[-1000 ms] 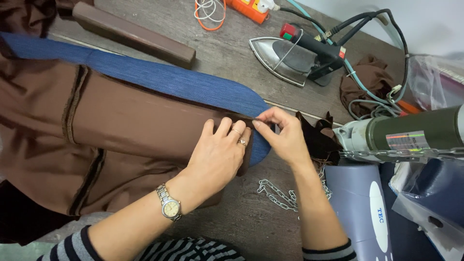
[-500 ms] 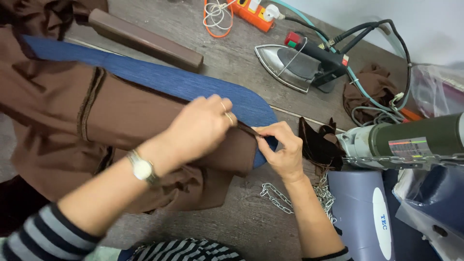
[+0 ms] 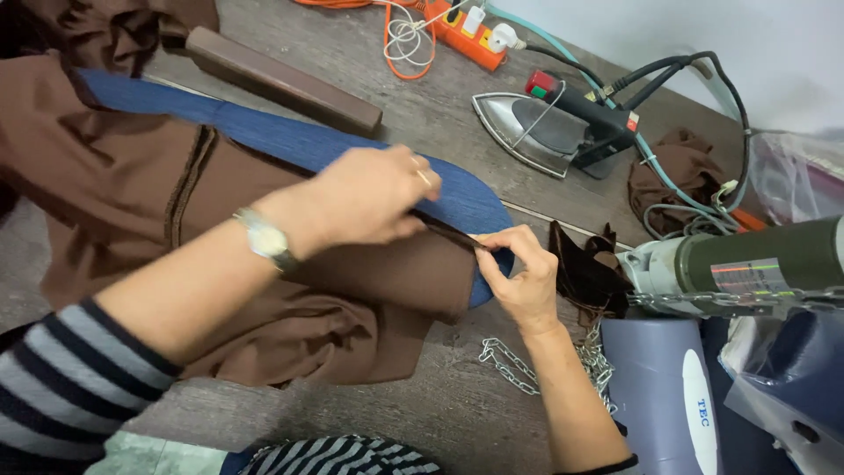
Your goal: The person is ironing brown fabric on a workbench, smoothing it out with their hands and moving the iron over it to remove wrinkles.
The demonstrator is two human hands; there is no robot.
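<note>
1. The brown garment [image 3: 132, 202] lies over the blue sleeve board [image 3: 290, 141], whose long axis points its rounded tip toward the iron [image 3: 554, 127].
2. At that tip, the left hand [image 3: 369, 198] and right hand [image 3: 519, 277] both pinch the garment's edge with fingers closed.

A big grey wooden table [image 3: 422, 114] fills most of the frame. Its top looks worn and has long lines in the wood. At the upper right there is a plain white wall [image 3: 703, 26] behind the table. The light is soft and even, with no strong shadows. An orange power strip [image 3: 466, 31] lies at the top middle, near the wall. At the far right edge something shiny like a clear plastic bag [image 3: 796, 176] sits, but it is hard to tell.
</note>
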